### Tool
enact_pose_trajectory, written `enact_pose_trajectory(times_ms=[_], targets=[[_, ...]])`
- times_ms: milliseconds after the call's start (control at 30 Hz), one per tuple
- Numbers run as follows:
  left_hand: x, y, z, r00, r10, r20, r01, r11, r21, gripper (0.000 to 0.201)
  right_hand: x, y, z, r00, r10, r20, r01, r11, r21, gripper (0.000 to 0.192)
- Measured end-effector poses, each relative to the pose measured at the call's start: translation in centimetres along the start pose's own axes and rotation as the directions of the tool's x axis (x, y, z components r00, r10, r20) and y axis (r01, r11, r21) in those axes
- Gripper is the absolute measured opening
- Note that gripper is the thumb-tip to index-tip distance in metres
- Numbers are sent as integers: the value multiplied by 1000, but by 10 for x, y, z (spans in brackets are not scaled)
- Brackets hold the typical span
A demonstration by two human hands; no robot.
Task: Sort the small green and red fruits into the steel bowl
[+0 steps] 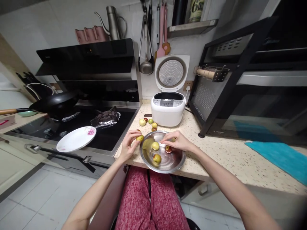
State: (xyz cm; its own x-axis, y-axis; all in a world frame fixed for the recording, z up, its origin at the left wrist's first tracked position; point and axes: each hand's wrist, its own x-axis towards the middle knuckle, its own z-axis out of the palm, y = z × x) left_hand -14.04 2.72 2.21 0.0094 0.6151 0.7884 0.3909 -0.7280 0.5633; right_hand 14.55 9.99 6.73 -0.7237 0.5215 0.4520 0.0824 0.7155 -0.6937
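A steel bowl (pixel 174 161) sits at the front edge of the speckled counter (pixel 223 153). Inside it lie small yellow-green and red jujubes (pixel 156 158). My left hand (pixel 128 145) pinches one jujube (pixel 140 138) just left of the bowl's rim. My right hand (pixel 176 140) reaches over the bowl, fingertips closed on a small white object I cannot identify, beside another fruit (pixel 155 145). More jujubes (pixel 148 122) lie loose on the counter behind the bowl.
A white rice cooker (pixel 168 110) stands open behind the bowl. Left is a black cooktop (pixel 79 123) with a flowered white plate (pixel 76 138), a frying pan (pixel 54 102) and a foil-wrapped dish (pixel 105 118). A black rack with an oven (pixel 249 92) and a teal cloth (pixel 280 156) are at right.
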Motion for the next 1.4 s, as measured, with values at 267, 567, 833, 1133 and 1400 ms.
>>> enact_pose_trajectory(times_ms=[267, 567, 833, 1133, 1400], targets=[[5, 12, -3, 944, 205, 258, -206, 978, -25, 18, 1, 0, 1, 998, -50, 27, 50, 999, -2, 23], [5, 11, -5, 915, 235, 329, -201, 970, -135, 25, 1, 2, 2, 998, -65, 24, 64, 998, 16, 23], [8, 10, -5, 855, 224, 468, -152, 970, -188, 34, 0, 5, 1, 997, -69, 35, 69, 998, -5, 23], [13, 12, -3, 766, 265, 585, -199, 964, -176, 50, 0, 5, 1, 997, -51, 58, 51, 999, 0, 19], [13, 8, -2, 767, 274, 580, -183, 960, -211, 47, 0, 3, 1, 996, -48, 74, 49, 999, -9, 20]])
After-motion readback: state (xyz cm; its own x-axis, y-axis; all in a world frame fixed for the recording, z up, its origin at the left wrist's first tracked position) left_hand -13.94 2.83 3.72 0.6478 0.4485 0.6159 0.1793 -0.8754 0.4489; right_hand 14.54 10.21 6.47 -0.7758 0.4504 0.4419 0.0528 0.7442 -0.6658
